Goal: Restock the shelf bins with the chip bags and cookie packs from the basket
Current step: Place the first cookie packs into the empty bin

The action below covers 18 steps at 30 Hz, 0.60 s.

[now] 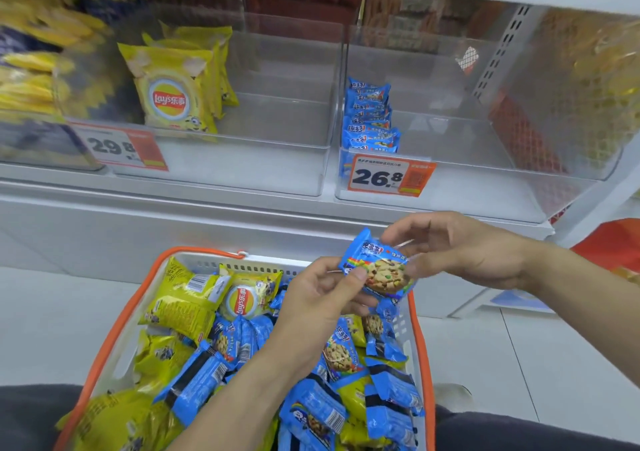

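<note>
Two price tags front a white shelf (242, 204): one reading 29.8 (119, 147) at left, another reading 26.8 (389, 177) at right, each with an orange panel. Blurred yellow and dark blue packets (31, 69) crowd the far left, while red mesh-patterned packaging (526, 142) shows at right. Pale floor tiles (519, 353) stretch below.

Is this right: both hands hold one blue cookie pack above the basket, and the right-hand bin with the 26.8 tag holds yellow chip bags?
Not quite. The head view shows the right-hand bin with the 26.8 tag holding blue cookie packs, not yellow chip bags. The rest stands: left hand and right hand hold one blue cookie pack above the basket.
</note>
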Each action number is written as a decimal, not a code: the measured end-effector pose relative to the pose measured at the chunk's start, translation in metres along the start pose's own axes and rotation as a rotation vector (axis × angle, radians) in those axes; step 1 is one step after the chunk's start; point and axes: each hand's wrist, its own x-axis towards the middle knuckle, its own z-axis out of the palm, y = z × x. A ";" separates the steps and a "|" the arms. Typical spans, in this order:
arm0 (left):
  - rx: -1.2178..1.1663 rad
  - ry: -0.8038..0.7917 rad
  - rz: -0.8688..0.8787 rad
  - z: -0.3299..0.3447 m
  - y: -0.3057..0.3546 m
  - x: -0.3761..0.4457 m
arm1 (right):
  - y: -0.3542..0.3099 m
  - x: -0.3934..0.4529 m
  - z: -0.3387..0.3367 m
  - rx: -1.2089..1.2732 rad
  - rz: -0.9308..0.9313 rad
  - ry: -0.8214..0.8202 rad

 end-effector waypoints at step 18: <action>1.129 0.245 0.823 0.010 0.112 0.084 | -0.099 0.026 -0.013 -0.459 -0.580 0.940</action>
